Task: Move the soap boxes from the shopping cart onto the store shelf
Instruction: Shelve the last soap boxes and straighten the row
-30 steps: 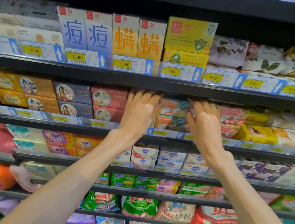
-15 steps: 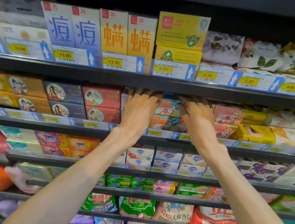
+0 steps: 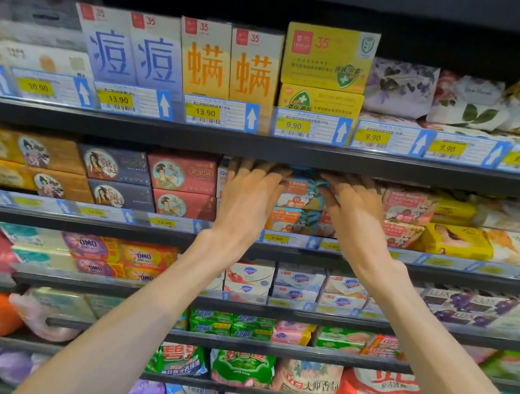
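Left hand (image 3: 248, 198): reaches into the second shelf row from the top, palm forward, fingers spread flat against the soap boxes; grip released, not closed around anything.
Right hand (image 3: 354, 215): same row, just right of the left hand, fingers spread on the box fronts; grip released as well.
Soap boxes (image 3: 298, 202): the "Goat Soap" boxes, stacked two high on the store shelf (image 3: 81, 225), partly showing between the two hands, the rest behind them.
Room overhead: the shelf board above (image 3: 127, 130) hangs close over the stack; fingertips disappear into the shadow under its edge.
Front edge: price tag strip (image 3: 164, 223) runs along the shelf lip, just below the wrists.
Left neighbours: red portrait boxes (image 3: 181, 186) stand just beside the left hand, touching or nearly touching the stack; cannot tell which.
Right neighbours: pink soap boxes (image 3: 406, 214) sit just beside the right hand, then yellow packs (image 3: 456, 241).
Sideways room: the row is packed on both sides.
Below: white and blue boxes (image 3: 298, 282) on the next shelf, under both forearms.
Cart: out of view.
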The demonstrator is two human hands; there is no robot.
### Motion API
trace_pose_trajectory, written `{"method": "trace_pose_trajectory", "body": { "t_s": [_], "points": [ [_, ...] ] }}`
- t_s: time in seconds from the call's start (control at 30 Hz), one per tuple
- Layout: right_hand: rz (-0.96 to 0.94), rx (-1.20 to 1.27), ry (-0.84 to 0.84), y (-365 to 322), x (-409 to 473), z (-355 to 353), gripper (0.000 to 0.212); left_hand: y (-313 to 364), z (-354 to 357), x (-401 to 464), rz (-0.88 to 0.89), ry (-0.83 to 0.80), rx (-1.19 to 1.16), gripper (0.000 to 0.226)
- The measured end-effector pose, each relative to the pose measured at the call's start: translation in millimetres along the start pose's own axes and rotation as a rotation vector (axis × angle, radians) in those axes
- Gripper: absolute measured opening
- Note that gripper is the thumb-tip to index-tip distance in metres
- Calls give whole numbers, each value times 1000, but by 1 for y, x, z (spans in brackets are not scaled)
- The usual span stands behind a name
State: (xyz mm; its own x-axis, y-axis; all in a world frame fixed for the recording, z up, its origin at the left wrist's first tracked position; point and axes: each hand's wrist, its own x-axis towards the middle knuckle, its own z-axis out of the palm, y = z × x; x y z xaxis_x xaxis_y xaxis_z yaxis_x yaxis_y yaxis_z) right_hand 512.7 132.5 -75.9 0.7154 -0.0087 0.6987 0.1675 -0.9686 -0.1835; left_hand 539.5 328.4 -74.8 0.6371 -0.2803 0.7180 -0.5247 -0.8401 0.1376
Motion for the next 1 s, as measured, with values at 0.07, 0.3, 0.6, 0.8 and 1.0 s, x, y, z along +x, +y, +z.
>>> {"method": "trace_pose_trajectory", "body": {
  "t_s": [0.07, 0.3, 0.6, 0.8, 1.0],
  "points": [
    [-10, -37, 6, 1, -1, 1, 29, 0, 0, 0, -6, 7, -21, 24],
    [-29, -50, 31, 3, -4, 0, 28, 1, -1, -2, -7, 26, -42, 23],
    [-20, -47, 12, -8, -23, -15, 32, 5, 0, -9, 10, 48, -47, 36],
    [-84, 16, -16, 23, -65, -32, 34, 44, 5, -35, 208, 12, -197, 28],
    [-72, 32, -68, 69, -85, -56, 35, 104, 27, -51, 167, -129, -186, 32]
  ]
}}
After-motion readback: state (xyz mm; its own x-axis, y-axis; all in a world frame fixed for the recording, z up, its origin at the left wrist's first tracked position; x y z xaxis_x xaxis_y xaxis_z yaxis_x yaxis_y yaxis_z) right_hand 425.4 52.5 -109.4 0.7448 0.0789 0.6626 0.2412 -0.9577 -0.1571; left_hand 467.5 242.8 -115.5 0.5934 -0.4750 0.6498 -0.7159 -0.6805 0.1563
